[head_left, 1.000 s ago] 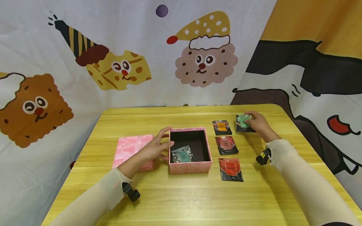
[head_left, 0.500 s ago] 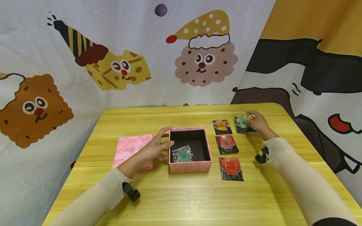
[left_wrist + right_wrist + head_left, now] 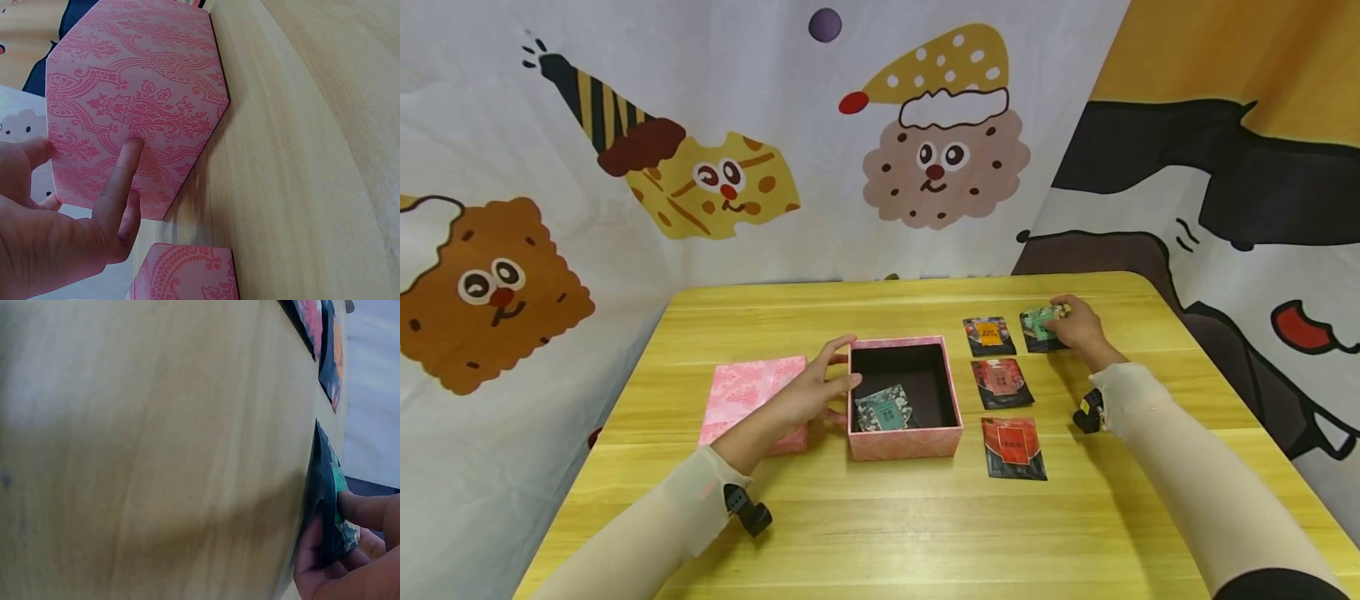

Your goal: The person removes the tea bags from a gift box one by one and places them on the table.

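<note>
An uncovered pink patterned box [image 3: 906,447] with a dark interior stands mid-table. Inside it lies a sachet with a teal label [image 3: 889,415]. My left hand [image 3: 805,392] holds the box's left wall; in the left wrist view, one finger rests on the patterned outer side [image 3: 156,106] and other fingertips reach the rim. At the far right, my right hand [image 3: 1081,327] pinches a black sachet with a green label [image 3: 1038,327]. The right wrist view shows the thumb on the front of this sachet [image 3: 325,481], fingers behind its lower edge, and the sachet tilted up from the table.
Left of the box sits a pink lid [image 3: 741,392], partly behind my left forearm. Right of it, sachets with an orange label [image 3: 988,335], a pink-red label [image 3: 1002,382] and a red label [image 3: 1013,448] form a column. A printed cloth [image 3: 842,242] hangs behind the table.
My right hand has shifted slightly left, bringing the green-labelled sachet closer to the orange-labelled one. My left hand and the box stay in place.
</note>
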Action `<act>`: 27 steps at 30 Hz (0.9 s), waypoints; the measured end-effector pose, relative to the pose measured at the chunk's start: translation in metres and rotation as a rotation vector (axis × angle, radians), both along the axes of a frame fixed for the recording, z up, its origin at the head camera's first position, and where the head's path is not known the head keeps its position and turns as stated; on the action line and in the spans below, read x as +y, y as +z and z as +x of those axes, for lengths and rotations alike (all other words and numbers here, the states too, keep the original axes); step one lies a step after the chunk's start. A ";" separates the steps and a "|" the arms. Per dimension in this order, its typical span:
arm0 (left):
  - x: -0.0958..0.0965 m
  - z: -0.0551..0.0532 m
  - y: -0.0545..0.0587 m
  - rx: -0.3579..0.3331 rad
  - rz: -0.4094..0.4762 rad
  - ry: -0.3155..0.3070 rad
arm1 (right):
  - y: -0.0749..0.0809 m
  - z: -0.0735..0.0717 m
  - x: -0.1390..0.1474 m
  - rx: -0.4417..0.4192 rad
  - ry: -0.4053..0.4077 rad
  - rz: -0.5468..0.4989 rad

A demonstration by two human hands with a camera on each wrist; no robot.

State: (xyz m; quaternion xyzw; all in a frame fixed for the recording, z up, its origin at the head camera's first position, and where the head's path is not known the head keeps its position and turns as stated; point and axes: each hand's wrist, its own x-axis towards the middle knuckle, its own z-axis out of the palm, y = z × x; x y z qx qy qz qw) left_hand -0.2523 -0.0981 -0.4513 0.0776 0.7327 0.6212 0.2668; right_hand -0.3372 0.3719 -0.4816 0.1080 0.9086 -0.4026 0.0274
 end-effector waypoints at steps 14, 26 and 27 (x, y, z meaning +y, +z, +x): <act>-0.001 -0.001 0.001 0.011 0.003 -0.019 | -0.004 0.000 0.000 0.028 -0.001 0.237; 0.001 0.000 0.001 0.007 0.000 0.000 | -0.006 0.006 -0.002 0.049 -0.033 0.316; 0.001 0.001 0.001 0.007 -0.002 0.001 | -0.006 0.007 -0.003 0.053 -0.032 0.316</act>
